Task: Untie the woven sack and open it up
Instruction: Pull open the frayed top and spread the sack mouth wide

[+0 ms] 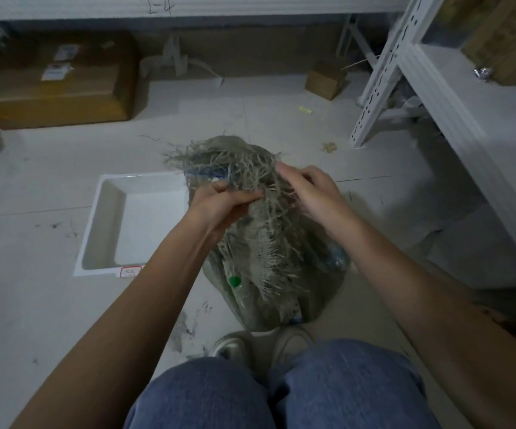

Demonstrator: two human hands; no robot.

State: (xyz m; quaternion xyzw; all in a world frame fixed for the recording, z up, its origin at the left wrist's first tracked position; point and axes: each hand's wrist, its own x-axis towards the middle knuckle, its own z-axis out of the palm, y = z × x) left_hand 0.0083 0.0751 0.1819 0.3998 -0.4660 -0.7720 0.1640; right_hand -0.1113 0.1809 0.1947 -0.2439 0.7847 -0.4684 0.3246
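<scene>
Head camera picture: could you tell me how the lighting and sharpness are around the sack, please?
Head view: dim and flat, without glare; the sack and both hands, left hand and right hand, look reasonably sharp; wide-angle bending curves the shelf and the cardboard box at the edges.

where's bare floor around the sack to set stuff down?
Bare floor behind the woven sack, up to the cardboard box and small box. Also open left of the white tray. Crowded: tray touching on the left, shelving right, shoes in front.
</scene>
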